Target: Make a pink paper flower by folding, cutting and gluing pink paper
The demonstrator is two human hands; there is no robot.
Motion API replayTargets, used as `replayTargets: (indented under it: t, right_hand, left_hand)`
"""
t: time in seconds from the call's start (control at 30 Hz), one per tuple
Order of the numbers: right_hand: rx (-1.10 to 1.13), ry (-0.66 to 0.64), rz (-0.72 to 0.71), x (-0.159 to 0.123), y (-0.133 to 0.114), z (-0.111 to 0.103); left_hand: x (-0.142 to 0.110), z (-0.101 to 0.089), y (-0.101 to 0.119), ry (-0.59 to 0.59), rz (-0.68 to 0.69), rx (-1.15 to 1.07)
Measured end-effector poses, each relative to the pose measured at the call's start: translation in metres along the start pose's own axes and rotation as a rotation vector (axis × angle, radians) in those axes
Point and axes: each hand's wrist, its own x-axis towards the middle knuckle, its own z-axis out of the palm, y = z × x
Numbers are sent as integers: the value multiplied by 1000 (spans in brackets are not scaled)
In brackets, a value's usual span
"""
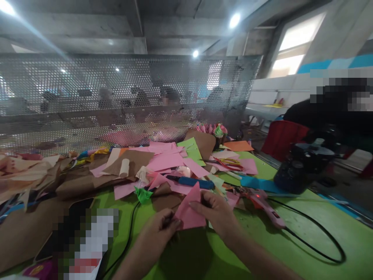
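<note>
A piece of pink sheet, felt or stiff paper by its look, is held up above the green table with one corner pointing upward. My left hand pinches its lower left corner between thumb and fingers. On the opposite side, my right hand grips the right edge, thumb across the front and fingers curled behind. Just behind the sheet lies a blue-handled tool on the pile of scraps. A pink glue gun with a small red light rests to the right of my right hand.
Pink sheets, brown pieces and a green sheet cover the table's back. A black cable loops at right, near a dark round container. A phone lies at left. Behind stands a perforated metal screen; a person sits at right.
</note>
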Motion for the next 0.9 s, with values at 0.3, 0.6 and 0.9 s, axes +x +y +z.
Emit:
replayTargets:
  t: [0.3,0.6,0.9]
  right_hand:
    - [271,46,55,0,3,1]
    - [411,105,37,1,-1,0]
    - [345,56,57,-2,1,6]
  left_hand:
    - [3,-12,5,63,-21,-145]
    - [1,-4,0,186,-33,-308]
    - [5,5,-4,265,-50,-443]
